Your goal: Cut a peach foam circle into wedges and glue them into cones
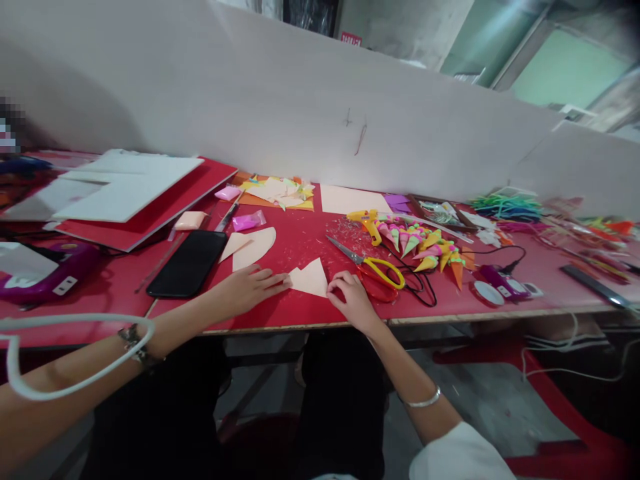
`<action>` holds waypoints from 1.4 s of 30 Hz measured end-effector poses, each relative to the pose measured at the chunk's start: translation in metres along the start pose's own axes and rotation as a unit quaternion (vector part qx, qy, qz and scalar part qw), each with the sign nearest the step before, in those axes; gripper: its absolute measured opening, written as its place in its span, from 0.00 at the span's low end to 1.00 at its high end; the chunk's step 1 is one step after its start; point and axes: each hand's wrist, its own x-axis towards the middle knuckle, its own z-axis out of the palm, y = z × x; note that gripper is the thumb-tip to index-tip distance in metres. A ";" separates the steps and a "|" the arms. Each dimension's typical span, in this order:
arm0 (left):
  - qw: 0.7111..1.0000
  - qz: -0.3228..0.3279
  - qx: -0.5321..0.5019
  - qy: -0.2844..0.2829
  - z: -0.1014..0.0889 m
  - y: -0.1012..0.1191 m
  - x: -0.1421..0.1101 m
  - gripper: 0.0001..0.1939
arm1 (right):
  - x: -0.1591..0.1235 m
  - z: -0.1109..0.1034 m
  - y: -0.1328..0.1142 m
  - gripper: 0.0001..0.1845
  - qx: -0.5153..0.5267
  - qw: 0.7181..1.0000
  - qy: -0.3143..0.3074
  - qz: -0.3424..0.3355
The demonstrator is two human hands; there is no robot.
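Note:
A folded piece of cream paper [311,278] is between my two hands, just above the red table's front part. My left hand [250,291] reaches in from the left, its fingers fairly straight and closed at the paper's left corner; the thumb is hard to see. At the lower right corner, my right hand [350,300] pinches the paper between thumb and curled forefinger. Cut cream paper pieces [255,248], one with a rounded edge, lie beyond my left hand. Scissors [367,261] with yellow and red handles rest open-bladed beside my right hand.
A black phone [187,264] lies left of my left hand. Beyond the scissors are a yellow glue gun [367,220] and a pile of small colourful cones [425,247]. White foam boards [130,183] are stacked at left. A grey partition [280,100] stands behind the table.

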 end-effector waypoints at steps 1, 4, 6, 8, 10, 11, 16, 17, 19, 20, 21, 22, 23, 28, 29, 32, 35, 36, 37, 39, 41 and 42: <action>1.000 -0.006 -0.013 -0.002 0.000 -0.002 -0.002 0.29 | 0.000 0.000 0.000 0.03 0.000 1.000 0.000 -0.001; 0.996 -0.012 -0.084 0.000 0.001 -0.005 -0.003 0.28 | -0.001 0.000 0.000 0.03 0.003 1.000 0.009 -0.007; 0.987 -0.033 -0.155 0.014 0.002 -0.003 0.000 0.23 | -0.002 0.000 -0.001 0.04 0.023 1.000 0.017 -0.013; 0.970 -0.107 -0.216 0.045 0.005 0.003 0.005 0.19 | -0.003 -0.002 -0.002 0.06 0.056 0.998 0.026 -0.017; 0.943 -0.217 -0.235 0.089 0.008 0.012 0.013 0.28 | -0.003 -0.003 -0.004 0.09 0.074 0.997 0.031 -0.021; 0.933 -0.255 -0.229 0.109 0.009 0.018 0.017 0.33 | -0.003 -0.004 -0.005 0.10 0.069 0.997 0.029 -0.023; 0.953 -0.206 -0.163 0.151 0.003 0.044 0.035 0.22 | 0.000 -0.001 -0.011 0.08 0.002 1.000 0.001 -0.031; 0.960 -0.185 -0.155 0.139 0.001 0.049 0.036 0.19 | 0.000 0.001 -0.014 0.06 -0.005 1.000 0.002 -0.028; 0.969 -0.157 -0.151 0.111 -0.003 0.057 0.035 0.18 | 0.002 0.003 -0.020 0.07 -0.017 1.000 0.002 -0.015; 0.971 -0.150 -0.154 0.100 -0.004 0.060 0.033 0.18 | 0.003 0.003 -0.024 0.07 -0.017 1.000 -0.005 -0.013; 0.972 -0.145 -0.158 0.094 -0.005 0.061 0.031 0.19 | 0.004 0.002 -0.028 0.08 -0.007 1.000 -0.021 -0.018; 0.972 -0.140 -0.164 0.090 -0.005 0.062 0.027 0.20 | 0.004 0.000 -0.032 0.08 0.011 0.999 -0.038 -0.029; 0.972 -0.134 -0.170 0.087 -0.005 0.061 0.024 0.22 | 0.004 -0.003 -0.035 0.08 0.032 0.997 -0.052 -0.044; 0.970 -0.087 -0.214 0.078 -0.002 0.049 0.009 0.27 | 0.000 -0.017 -0.031 0.26 0.039 0.985 -0.118 -0.123; 0.967 -0.088 -0.223 0.084 -0.001 0.048 0.007 0.26 | -0.001 -0.017 -0.029 0.32 0.021 0.979 -0.149 -0.138; 0.962 -0.098 -0.236 0.098 0.000 0.046 0.005 0.20 | -0.007 -0.012 -0.027 0.35 -0.034 0.970 -0.186 -0.152; 0.964 -0.094 -0.230 0.095 -0.001 0.049 0.004 0.21 | -0.011 -0.009 -0.036 0.25 -0.067 0.976 -0.148 -0.143; 0.964 -0.096 -0.228 0.096 -0.002 0.050 0.003 0.22 | -0.012 -0.009 -0.040 0.22 -0.071 0.978 -0.135 -0.141; 0.964 -0.099 -0.228 0.099 -0.002 0.051 0.003 0.22 | -0.011 -0.009 -0.044 0.19 -0.073 0.980 -0.124 -0.140; 0.960 -0.111 -0.237 0.100 -0.002 0.051 0.002 0.21 | -0.009 -0.009 -0.050 0.14 -0.072 0.983 -0.106 -0.134; 0.956 -0.125 -0.248 0.098 -0.001 0.049 0.000 0.19 | -0.005 -0.008 -0.051 0.10 -0.062 0.985 -0.095 -0.128; 0.954 -0.131 -0.249 0.100 0.000 0.049 0.000 0.18 | -0.002 -0.007 -0.050 0.09 -0.053 0.987 -0.092 -0.124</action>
